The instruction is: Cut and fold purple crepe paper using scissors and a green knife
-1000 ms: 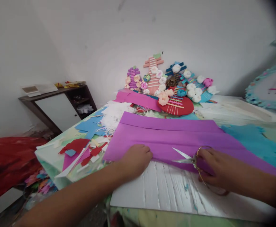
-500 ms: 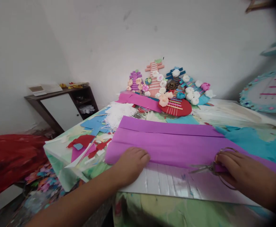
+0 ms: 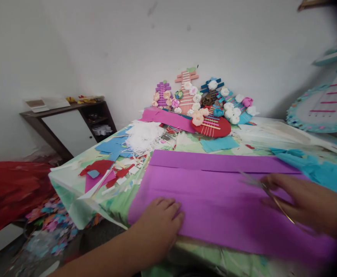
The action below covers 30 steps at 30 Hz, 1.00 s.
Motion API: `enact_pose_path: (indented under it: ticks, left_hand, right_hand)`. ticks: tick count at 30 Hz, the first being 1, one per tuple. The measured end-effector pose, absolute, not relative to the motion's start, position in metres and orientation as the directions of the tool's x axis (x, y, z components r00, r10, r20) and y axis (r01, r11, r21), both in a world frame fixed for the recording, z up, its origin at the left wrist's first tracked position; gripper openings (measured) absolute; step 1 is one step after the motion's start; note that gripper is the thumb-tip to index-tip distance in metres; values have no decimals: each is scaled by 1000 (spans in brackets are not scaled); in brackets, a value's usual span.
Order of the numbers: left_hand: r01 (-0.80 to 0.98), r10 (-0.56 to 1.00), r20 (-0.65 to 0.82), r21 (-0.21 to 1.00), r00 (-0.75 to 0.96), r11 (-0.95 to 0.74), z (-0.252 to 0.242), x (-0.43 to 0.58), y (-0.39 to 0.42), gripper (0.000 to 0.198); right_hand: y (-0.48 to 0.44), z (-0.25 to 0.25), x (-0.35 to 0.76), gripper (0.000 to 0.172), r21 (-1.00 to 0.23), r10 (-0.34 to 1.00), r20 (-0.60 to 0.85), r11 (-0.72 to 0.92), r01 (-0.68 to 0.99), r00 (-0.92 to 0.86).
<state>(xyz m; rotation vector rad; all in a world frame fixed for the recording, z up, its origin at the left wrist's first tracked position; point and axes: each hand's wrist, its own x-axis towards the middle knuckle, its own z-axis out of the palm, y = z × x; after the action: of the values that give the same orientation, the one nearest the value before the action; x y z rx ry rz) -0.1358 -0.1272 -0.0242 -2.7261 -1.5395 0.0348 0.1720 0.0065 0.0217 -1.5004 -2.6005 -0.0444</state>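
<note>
A large purple sheet of paper (image 3: 214, 192) lies folded across the near part of the table (image 3: 70, 184). My left hand (image 3: 159, 221) rests on the sheet's near left corner, fingers curled and pressing it down. My right hand (image 3: 301, 204) is over the right part of the sheet and grips a pair of scissors (image 3: 260, 184) by gold loops; the blades are blurred and point left.
Paper scraps in red, blue and white (image 3: 113, 169) litter the table's left side. Craft pieces with paper flowers (image 3: 203, 104) lean on the back wall. A teal sheet (image 3: 315, 165) lies at right. A dark side table (image 3: 67, 115) stands at left, near red cloth (image 3: 12, 188).
The purple sheet has slid toward me and now covers the white board. My right hand with the scissors lifted up over the sheet. My left hand stayed on the sheet's corner.
</note>
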Motion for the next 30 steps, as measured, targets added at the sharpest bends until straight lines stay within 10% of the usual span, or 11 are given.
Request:
enact_pose_path:
  ticks: [10,30]
  left_hand:
    - [914,915,-53,88,400,-395,3,-132,-134,63]
    - [799,799,-35,56,600,-598,1,-111,-96,65]
  right_hand:
    - [142,6,66,15,-10,815,-104,573,820,-571]
    - [187,1,92,13,31,690,-22,724,689,-724]
